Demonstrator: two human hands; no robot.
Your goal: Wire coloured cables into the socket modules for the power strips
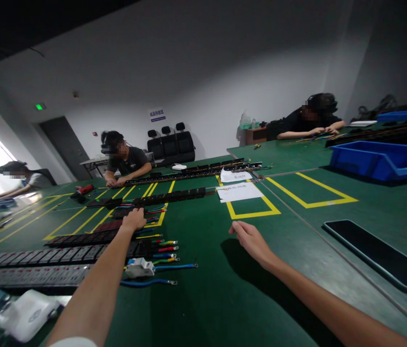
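Observation:
My left hand reaches forward with bent fingers over the wired end of a short black strip. Its fingertips are hidden, so what they grip cannot be made out. Just beside it lie a dark red strip and coloured wires with ring terminals. My right hand hovers over the green table with its fingers curled in and nothing visible in them. Nearer to me are long grey socket strips, a white circuit breaker and a blue wire with a ring terminal.
Yellow tape marks the green table. White paper sheets lie ahead, by another black strip. A phone and a blue bin are to the right. Several people work around the tables.

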